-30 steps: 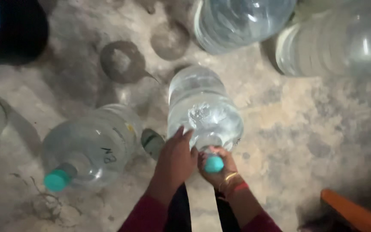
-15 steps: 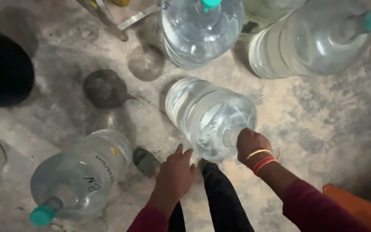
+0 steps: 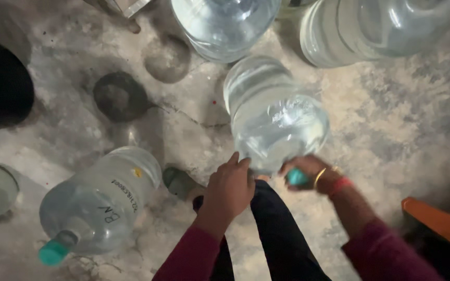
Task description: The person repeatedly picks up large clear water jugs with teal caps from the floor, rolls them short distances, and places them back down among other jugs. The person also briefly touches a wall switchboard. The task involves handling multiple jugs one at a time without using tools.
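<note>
- Right hand (image 3: pixel 313 174) fingers wrapped round the teal cap (image 3: pixel 297 178) of the tilted clear plastic water jug (image 3: pixel 274 117), steadying its neck
- Left hand (image 3: pixel 230 190) fingers spread narrow, bracing its shoulder over the concrete floor (image 3: pixel 391 135)

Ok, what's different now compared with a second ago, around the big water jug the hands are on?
The right hand stays at the teal cap of the water jug. The left hand, off the jug half a second ago, is back against its shoulder. The second jug on the concrete floor hasn't visibly shifted.
</note>
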`<state>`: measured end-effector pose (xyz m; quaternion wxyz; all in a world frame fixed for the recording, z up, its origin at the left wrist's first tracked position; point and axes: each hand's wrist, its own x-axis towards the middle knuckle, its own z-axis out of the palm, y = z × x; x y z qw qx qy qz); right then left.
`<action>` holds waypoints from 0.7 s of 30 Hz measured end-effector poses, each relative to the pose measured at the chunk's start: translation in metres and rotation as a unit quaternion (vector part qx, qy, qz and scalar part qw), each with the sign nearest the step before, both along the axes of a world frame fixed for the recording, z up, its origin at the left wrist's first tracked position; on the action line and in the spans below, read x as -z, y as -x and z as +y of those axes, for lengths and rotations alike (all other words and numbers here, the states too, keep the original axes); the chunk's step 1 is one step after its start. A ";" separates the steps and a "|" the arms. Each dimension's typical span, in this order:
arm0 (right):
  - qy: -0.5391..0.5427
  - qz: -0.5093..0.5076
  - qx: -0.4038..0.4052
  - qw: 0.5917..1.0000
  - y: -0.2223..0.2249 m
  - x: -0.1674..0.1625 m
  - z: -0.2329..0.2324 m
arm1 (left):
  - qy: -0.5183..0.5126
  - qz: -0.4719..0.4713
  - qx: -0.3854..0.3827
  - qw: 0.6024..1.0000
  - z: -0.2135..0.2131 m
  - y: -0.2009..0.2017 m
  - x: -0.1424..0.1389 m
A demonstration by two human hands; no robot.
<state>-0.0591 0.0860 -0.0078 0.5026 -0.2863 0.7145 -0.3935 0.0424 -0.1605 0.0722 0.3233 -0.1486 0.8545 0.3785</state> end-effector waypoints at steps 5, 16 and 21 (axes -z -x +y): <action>-0.139 -0.166 0.295 0.931 0.084 -0.011 -0.013 | -0.003 0.102 -0.033 0.994 0.009 0.011 -0.011; -0.243 -0.126 0.411 0.869 0.168 -0.058 -0.095 | 0.013 0.060 -0.079 0.995 -0.002 0.001 -0.030; -0.240 -0.021 0.353 0.904 0.101 -0.030 -0.060 | -0.004 0.021 -0.126 0.992 -0.023 -0.023 -0.035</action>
